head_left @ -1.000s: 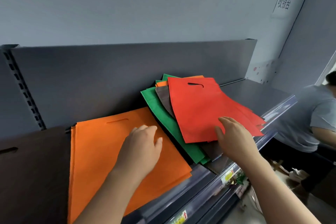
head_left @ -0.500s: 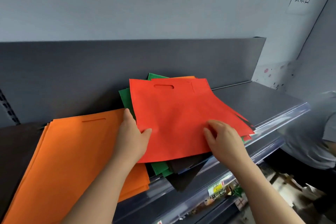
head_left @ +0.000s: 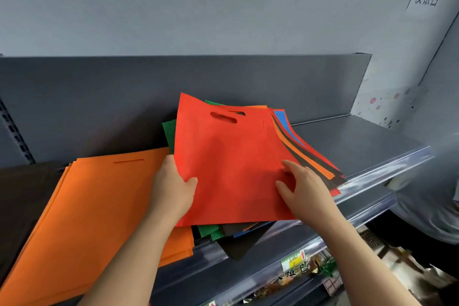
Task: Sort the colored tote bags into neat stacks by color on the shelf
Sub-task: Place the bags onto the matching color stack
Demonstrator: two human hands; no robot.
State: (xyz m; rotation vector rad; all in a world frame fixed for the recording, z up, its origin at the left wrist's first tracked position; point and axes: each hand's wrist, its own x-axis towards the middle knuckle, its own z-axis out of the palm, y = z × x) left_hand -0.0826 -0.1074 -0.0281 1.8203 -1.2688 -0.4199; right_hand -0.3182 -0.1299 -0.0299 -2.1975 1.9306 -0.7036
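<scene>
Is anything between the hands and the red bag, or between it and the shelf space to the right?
Nothing visible. Left hand grips the red bag at its left edge, right hand holds its right side. It tops the mixed pile; bare shelf shows to the right.

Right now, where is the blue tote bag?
Head view, right of centre: the blue tote bag peeks out under the top right corner of the red bag, in the mixed pile.

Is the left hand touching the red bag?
Touching. The head view shows the left hand gripping the left edge of the red bag, with its thumb lying on top.
</scene>
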